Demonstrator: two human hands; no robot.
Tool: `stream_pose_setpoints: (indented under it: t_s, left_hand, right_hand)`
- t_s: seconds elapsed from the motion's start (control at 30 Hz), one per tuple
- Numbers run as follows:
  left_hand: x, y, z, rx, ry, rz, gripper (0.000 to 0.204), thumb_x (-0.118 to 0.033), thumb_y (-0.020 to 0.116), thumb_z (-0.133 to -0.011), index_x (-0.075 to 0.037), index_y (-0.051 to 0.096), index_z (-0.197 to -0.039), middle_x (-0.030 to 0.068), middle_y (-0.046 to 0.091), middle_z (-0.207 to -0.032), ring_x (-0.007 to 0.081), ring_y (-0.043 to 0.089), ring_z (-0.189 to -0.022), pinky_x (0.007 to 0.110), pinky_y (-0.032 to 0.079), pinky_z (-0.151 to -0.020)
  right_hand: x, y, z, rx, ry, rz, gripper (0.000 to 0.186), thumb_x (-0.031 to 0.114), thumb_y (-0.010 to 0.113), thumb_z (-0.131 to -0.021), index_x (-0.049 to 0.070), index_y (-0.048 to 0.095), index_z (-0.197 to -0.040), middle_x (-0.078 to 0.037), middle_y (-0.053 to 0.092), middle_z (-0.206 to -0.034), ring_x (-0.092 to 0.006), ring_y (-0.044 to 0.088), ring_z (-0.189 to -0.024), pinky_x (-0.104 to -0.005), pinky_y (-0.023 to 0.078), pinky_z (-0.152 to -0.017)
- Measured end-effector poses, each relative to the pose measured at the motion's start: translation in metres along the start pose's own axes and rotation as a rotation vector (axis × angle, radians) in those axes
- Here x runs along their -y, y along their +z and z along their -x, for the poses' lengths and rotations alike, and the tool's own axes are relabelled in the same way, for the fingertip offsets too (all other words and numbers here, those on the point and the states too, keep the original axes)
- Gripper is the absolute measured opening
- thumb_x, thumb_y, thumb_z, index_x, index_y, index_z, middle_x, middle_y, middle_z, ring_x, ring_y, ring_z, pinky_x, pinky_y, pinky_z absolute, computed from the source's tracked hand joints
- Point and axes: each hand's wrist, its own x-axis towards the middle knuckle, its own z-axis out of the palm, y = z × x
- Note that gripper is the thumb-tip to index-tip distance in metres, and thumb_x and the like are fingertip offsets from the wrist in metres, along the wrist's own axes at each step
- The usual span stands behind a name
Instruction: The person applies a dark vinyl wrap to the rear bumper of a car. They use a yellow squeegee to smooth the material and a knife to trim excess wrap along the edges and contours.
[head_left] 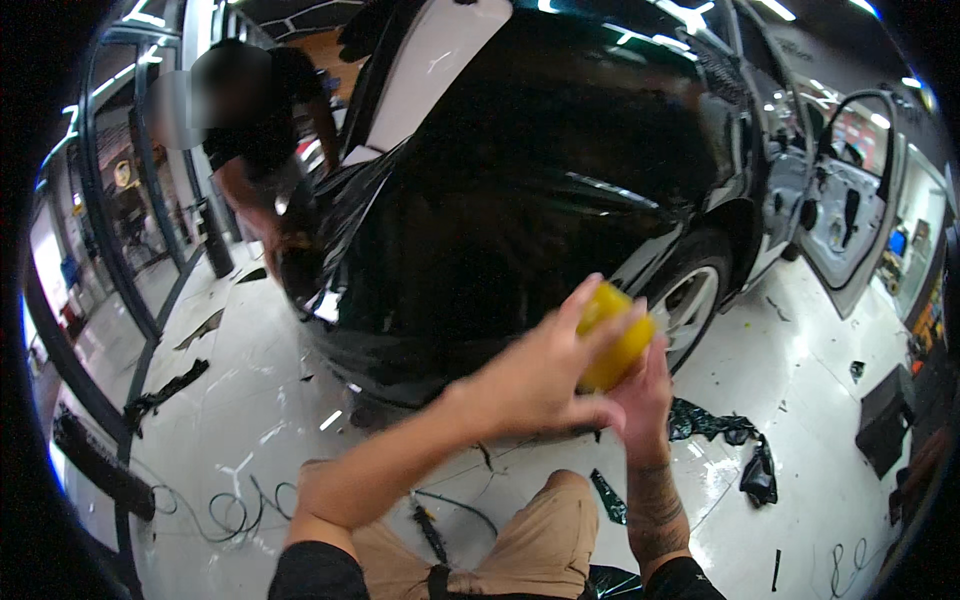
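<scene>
My left hand (560,370) and my right hand (642,395) are closed around a yellow block-shaped object (612,340), blurred, possibly a pad or sponge. My left fingers reach over it from the left, and my right hand grips it from below and right. Just beyond them is the front corner of a black car (480,230), covered in glossy dark sheeting with wrinkles along its left side. The car's wheel (685,305) sits to the right of my hands, partly hidden by them.
A co-worker (250,150) bends over the car's left side. An open door (840,230) stands at right, glass panels (130,200) at left. On the pale floor lie dark scraps (760,470), a thin hose (230,500) and a dark case (882,420).
</scene>
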Motion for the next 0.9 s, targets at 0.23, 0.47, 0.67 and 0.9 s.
stream_pose_setpoints:
  t_s: [0.23,0.47,0.67,0.9]
  left_hand:
    - [-0.005,-0.065,0.297,0.161,-0.879,0.55,0.075,-0.034,0.067,-0.083,-0.009,0.033,-0.145,0.0114,0.039,-0.141,0.0241,0.045,-0.126,0.04,0.038,-0.105]
    - [-0.088,-0.042,0.474,-0.465,-1.725,0.973,0.048,-0.033,0.062,-0.086,-0.005,0.053,-0.124,0.0143,0.058,-0.116,0.0257,0.06,-0.103,0.038,0.047,-0.088]
    - [-0.069,-0.011,0.527,-0.43,-1.991,0.72,0.041,-0.034,0.061,-0.087,-0.004,0.057,-0.116,0.015,0.06,-0.107,0.0262,0.061,-0.096,0.038,0.048,-0.084]
    - [-0.011,-0.017,0.554,-0.106,-2.125,0.415,0.036,-0.034,0.059,-0.088,-0.004,0.061,-0.106,0.0158,0.063,-0.097,0.0268,0.063,-0.089,0.039,0.048,-0.079]
  right_hand:
    - [-0.014,0.036,0.061,1.348,0.038,0.116,0.052,0.037,0.05,-0.098,-0.009,0.058,-0.12,-0.028,0.047,-0.133,-0.0348,0.055,-0.112,-0.0419,0.045,-0.094]
    - [-0.001,0.096,0.082,1.663,-0.037,-0.24,0.022,0.016,0.048,-0.096,-0.001,0.059,-0.09,-0.019,0.055,-0.098,-0.0315,0.057,-0.081,-0.0394,0.047,-0.07]
    - [0.021,0.106,0.064,1.859,-0.343,0.217,0.021,0.022,0.058,-0.083,0.004,0.055,-0.074,-0.011,0.052,-0.083,-0.0279,0.054,-0.076,-0.039,0.044,-0.063]
    - [0.057,0.09,0.067,1.867,-0.403,0.736,0.02,0.023,0.055,-0.085,0.004,0.06,-0.081,-0.011,0.058,-0.084,-0.0282,0.059,-0.081,-0.0387,0.049,-0.066]
